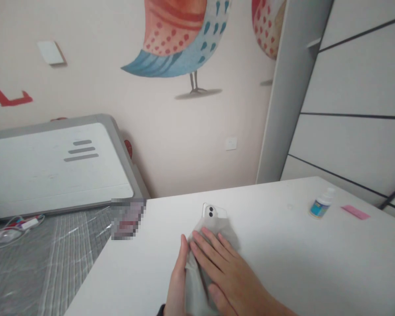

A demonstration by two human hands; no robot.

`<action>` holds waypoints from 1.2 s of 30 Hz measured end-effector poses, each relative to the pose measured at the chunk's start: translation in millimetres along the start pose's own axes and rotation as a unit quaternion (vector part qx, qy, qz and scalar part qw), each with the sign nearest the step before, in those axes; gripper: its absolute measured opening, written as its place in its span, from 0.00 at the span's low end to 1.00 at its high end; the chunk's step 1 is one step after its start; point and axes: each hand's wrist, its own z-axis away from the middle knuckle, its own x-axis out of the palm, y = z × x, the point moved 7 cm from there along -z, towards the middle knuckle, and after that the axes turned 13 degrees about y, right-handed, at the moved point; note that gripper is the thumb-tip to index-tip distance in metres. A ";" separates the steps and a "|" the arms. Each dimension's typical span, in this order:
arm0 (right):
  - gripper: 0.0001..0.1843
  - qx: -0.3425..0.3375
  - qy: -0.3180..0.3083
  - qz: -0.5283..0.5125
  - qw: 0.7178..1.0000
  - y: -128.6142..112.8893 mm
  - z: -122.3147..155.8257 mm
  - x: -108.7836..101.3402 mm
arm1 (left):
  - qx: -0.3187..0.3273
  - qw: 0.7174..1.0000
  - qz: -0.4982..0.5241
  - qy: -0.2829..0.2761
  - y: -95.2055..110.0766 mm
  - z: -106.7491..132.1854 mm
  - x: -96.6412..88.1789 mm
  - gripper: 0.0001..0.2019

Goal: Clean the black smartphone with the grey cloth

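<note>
A white phone point(204, 210) with a two-lens camera lies on the white table point(283, 272), its top end showing. The rest of it is hidden under a grey cloth point(194, 287). My right hand point(228, 274) lies flat across the cloth, over the phone, with its fingers stretched out and close together. Along the left edge of the cloth rests my left hand point(177, 281), seen from the side, touching the cloth. Its visible finger is straight and points away from me; its other fingers are hidden.
A white bottle with a blue label point(320, 205) and a pink strip point(355, 212) are at the table's right. A pixelated reddish item point(128, 219) sits at the left edge. Beyond are a plastic-covered bed point(59, 263) with cables point(11, 230), and a cabinet point(355, 83).
</note>
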 end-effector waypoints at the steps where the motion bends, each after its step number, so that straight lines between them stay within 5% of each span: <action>1: 0.38 0.022 0.024 0.018 0.999 9.5 -1.3 -3.9 | 0.014 0.999 -0.013 -0.033 -1.1 -1.1 5.9 0.21; 6: 0.39 0.094 0.125 0.092 0.983 30.2 5.1 -10.6 | -0.021 0.989 -0.080 -0.123 -16.4 0.7 25.8 0.30; 12: 0.44 -0.048 0.016 0.048 0.998 -8.0 7.2 16.5 | -0.027 0.998 -0.046 0.022 -4.2 -0.2 -8.9 0.22; 14: 0.41 -0.025 0.014 0.038 0.999 -1.4 2.6 8.4 | -0.009 0.999 -0.042 0.026 -3.6 -0.4 -8.2 0.21; 18: 0.36 0.079 0.101 0.076 0.989 28.3 -2.7 -17.6 | 0.003 0.996 -0.072 -0.056 -14.5 0.4 16.4 0.26; 21: 0.40 0.106 0.132 0.104 0.980 30.0 2.6 -16.1 | 0.001 0.994 -0.078 -0.080 -17.2 1.1 24.1 0.27; 26: 0.46 -0.008 0.036 0.056 0.998 -6.6 6.8 12.4 | -0.015 0.997 -0.031 -0.063 -7.3 2.8 11.6 0.23; 28: 0.45 0.000 0.020 0.034 0.999 -5.2 4.1 11.7 | -0.006 0.999 -0.019 -0.051 -6.7 3.1 9.1 0.21; 33: 0.37 0.139 0.152 0.051 0.977 27.9 0.1 -13.7 | 0.005 0.997 -0.051 -0.064 -23.0 3.6 23.9 0.25; 36: 0.37 0.125 0.169 0.060 0.976 18.2 4.0 -12.1 | -0.013 0.995 -0.064 -0.070 -25.5 3.8 26.6 0.26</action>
